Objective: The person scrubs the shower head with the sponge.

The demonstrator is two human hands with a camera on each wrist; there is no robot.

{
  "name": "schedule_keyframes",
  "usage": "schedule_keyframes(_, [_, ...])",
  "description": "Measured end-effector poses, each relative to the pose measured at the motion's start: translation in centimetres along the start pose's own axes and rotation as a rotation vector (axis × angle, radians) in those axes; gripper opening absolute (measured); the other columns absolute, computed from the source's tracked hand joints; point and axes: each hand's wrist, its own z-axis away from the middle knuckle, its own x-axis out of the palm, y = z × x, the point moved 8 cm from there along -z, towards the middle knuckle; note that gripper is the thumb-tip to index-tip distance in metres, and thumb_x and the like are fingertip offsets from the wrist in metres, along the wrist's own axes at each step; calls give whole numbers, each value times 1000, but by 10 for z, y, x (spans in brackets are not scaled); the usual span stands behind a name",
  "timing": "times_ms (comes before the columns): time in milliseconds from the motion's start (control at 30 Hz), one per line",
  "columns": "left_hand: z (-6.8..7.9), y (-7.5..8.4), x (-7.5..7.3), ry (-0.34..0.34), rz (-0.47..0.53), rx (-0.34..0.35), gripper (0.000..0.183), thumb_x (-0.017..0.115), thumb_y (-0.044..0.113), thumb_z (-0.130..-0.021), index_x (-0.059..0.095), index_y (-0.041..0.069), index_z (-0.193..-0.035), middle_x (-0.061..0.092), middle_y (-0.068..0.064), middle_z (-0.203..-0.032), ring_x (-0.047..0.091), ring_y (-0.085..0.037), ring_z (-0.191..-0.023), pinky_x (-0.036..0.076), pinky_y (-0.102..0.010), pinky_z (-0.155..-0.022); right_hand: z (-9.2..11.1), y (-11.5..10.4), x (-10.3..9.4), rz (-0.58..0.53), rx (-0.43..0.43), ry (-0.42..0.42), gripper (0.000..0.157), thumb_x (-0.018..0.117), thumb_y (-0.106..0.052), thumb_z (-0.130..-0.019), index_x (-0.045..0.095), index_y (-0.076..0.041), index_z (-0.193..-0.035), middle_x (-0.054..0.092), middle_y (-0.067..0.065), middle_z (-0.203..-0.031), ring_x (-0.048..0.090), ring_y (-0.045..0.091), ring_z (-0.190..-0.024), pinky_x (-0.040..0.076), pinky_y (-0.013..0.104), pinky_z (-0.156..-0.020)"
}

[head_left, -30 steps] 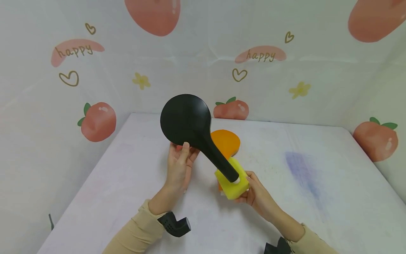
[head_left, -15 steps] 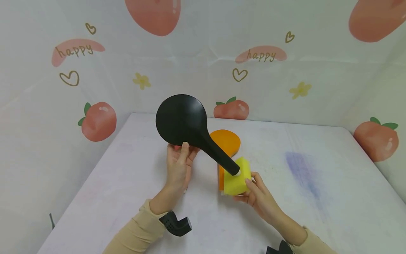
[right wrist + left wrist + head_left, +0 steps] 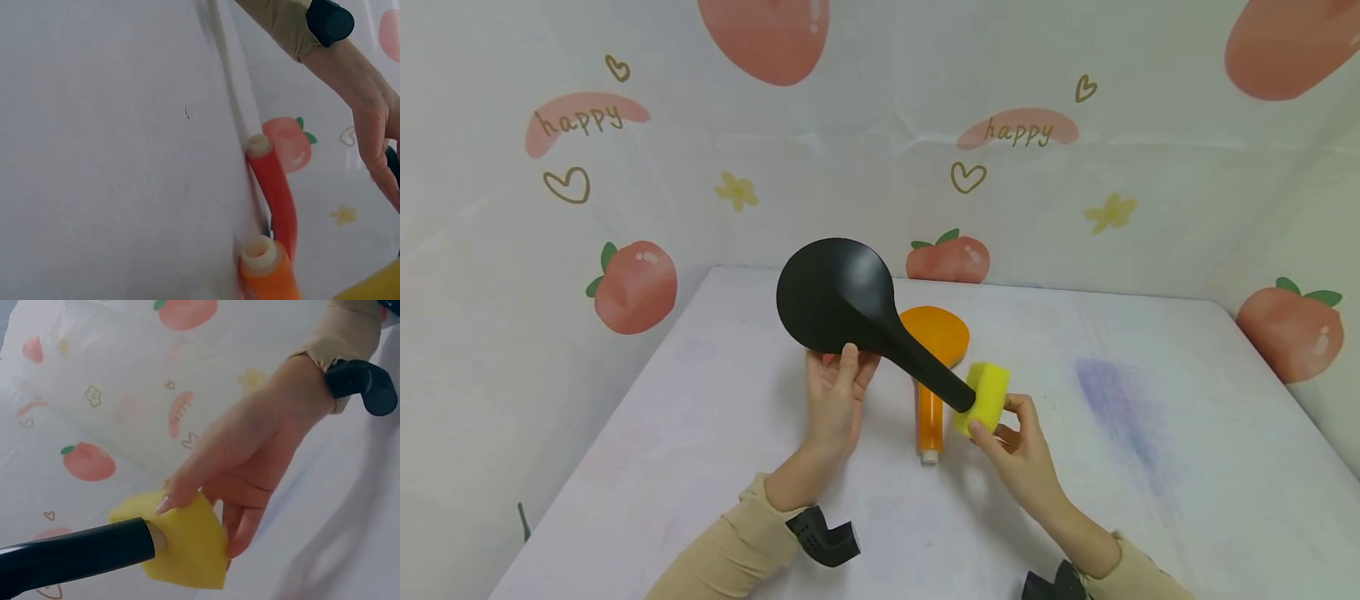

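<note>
My left hand (image 3: 835, 404) holds a black paddle (image 3: 835, 296) by the lower edge of its round head, with the thumb on the near face. The paddle is raised above the table, its handle slanting down to the right. A yellow sponge (image 3: 988, 396) is pinched between the thumb and fingers of my right hand (image 3: 1022, 458). In the left wrist view, the pale end of the black handle (image 3: 94, 550) meets the sponge (image 3: 187, 544). Beneath lies an orange paddle (image 3: 931, 417), partly hidden by the black one.
On the white table (image 3: 1150, 517), a red handle (image 3: 281, 200) lies beside the orange handle (image 3: 275, 281) in the right wrist view; the left hand mostly hides it from the head view. A purple smudge (image 3: 1116, 412) marks the tabletop at right. A printed cloth (image 3: 850, 167) stands behind.
The right hand and sponge have risen and shifted right, with the sponge turned more upright. The black paddle's head moved left, then back right and lower. More of the orange handle shows.
</note>
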Motion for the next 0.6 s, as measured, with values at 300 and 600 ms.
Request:
schedule_keyframes(300, [-6, -4, -6, 7, 25, -5, 19, 44, 5, -97, 34, 15, -109, 51, 0, -100, 62, -12, -86, 54, -27, -88, 2, -31, -13, 128, -341, 91, 46, 66, 20, -71, 41, 10, -107, 44, -12, -118, 56, -4, -96, 51, 11, -79])
schedule_keyframes(600, [-1, -16, -6, -47, -138, -94, 32, 49, 5, -95, 36, 11, -123, 57, 4, -100, 63, -9, -87, 54, -29, -87, -1, -41, -12, 313, -458, 24, 44, 72, 12, -70, 55, -2, -108, 52, 10, -122, 45, -1, -112, 43, 10, -84])
